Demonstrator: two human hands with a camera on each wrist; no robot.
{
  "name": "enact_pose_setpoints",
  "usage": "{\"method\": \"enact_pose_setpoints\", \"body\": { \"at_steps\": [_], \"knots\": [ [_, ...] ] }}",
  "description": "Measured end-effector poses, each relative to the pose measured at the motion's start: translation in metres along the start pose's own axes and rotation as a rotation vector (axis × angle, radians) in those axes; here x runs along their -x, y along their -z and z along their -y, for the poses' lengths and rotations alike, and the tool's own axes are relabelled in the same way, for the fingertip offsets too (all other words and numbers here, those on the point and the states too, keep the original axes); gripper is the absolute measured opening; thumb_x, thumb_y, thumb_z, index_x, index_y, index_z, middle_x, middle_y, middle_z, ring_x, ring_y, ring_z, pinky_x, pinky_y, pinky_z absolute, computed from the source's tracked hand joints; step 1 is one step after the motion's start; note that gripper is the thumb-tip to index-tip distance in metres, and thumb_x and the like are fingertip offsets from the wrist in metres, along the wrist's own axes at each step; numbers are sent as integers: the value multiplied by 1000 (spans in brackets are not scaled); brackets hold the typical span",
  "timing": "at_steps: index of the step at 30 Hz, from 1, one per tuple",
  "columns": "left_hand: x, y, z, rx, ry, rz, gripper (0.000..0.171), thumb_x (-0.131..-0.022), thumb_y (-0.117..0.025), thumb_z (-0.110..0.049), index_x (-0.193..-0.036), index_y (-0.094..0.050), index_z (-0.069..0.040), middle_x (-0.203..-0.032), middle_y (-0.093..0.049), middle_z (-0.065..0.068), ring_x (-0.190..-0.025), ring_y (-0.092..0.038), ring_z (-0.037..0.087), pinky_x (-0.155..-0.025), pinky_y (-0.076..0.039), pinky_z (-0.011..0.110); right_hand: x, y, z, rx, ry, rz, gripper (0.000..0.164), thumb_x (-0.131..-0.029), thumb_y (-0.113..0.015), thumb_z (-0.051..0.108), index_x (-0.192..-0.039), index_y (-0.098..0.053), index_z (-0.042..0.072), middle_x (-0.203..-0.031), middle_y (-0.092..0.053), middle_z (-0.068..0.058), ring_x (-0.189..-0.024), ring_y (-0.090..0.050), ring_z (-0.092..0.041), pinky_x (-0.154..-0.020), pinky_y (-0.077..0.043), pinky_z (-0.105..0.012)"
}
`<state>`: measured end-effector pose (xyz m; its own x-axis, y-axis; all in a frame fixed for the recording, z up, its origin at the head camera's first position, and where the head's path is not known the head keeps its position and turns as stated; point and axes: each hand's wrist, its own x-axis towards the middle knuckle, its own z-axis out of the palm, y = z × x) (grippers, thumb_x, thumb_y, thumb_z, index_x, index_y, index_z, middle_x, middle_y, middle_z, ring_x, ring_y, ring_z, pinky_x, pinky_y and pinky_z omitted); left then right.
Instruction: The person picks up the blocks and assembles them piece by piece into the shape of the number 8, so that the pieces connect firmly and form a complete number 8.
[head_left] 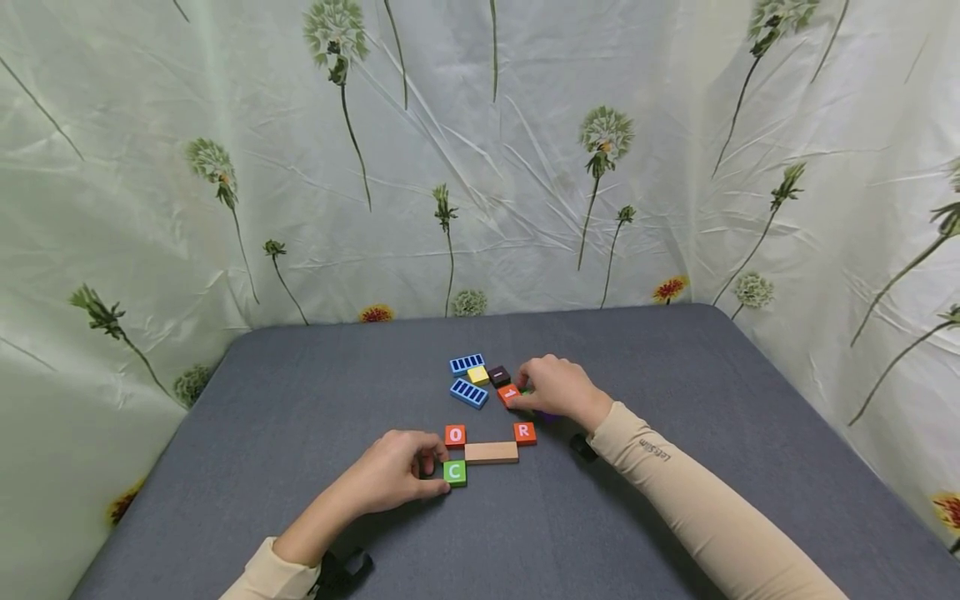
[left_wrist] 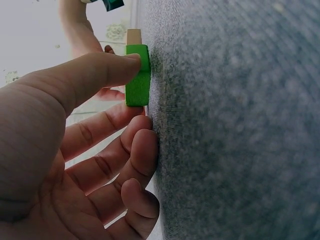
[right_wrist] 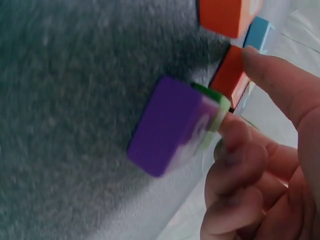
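Observation:
My left hand [head_left: 393,471] pinches a green block marked C [head_left: 454,473] at its left side, with the thumb on the near face in the left wrist view. This block sits at the left end of a plain wooden block [head_left: 491,452]. Above it is a red block marked O [head_left: 455,435], and a red block marked R [head_left: 525,433] lies by the wooden block's right end. Farther back, my right hand [head_left: 558,387] has thumb and index finger at opposite edges of another red block [right_wrist: 230,75]. A purple block [right_wrist: 167,125] and a green block [right_wrist: 220,100] lie beside those fingers, mostly hidden from the head view.
Two blue blocks with dark bars, one behind [head_left: 467,364] and one in front [head_left: 469,393], lie left of the right hand. Between them and the red block are a yellow block [head_left: 477,376] and a dark block [head_left: 498,377]. A floral curtain [head_left: 510,167] hangs behind the grey table [head_left: 337,375].

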<state>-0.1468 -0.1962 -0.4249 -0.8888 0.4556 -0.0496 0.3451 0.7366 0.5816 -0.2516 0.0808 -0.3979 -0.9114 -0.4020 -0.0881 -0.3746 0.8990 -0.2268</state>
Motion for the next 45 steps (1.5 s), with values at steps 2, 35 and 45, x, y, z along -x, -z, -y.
{"method": "enact_pose_setpoints", "body": {
  "at_steps": [2,35,45],
  "knots": [
    [0,0,0,2,2,4,27,-83,-94,-26,-100,-73,-20,-82,-62,-8,-73,-55,10,-64,-42,26,-1,-3,2,1,-23,-9,39,-91,-84,52,-100,-78,15,-92,-74,-2,-71,-57,-13,-63,-48,-33],
    [1,1,0,8,-20,-9,26,-84,-93,-25,-98,-72,-18,-78,-61,-8,-68,-53,6,-62,-43,25,29,11,2,-85,111,-65,23,-92,-83,29,-108,-77,13,-71,-59,6,-60,-51,-8,-55,-38,-25],
    [1,2,0,9,-13,4,27,-85,-92,-26,-100,-72,-18,-79,-61,-8,-70,-54,7,-64,-42,25,59,10,0,-136,200,-89,18,-89,-82,24,-103,-77,14,-65,-55,10,-57,-46,-2,-54,-35,-22]
  ]
}}
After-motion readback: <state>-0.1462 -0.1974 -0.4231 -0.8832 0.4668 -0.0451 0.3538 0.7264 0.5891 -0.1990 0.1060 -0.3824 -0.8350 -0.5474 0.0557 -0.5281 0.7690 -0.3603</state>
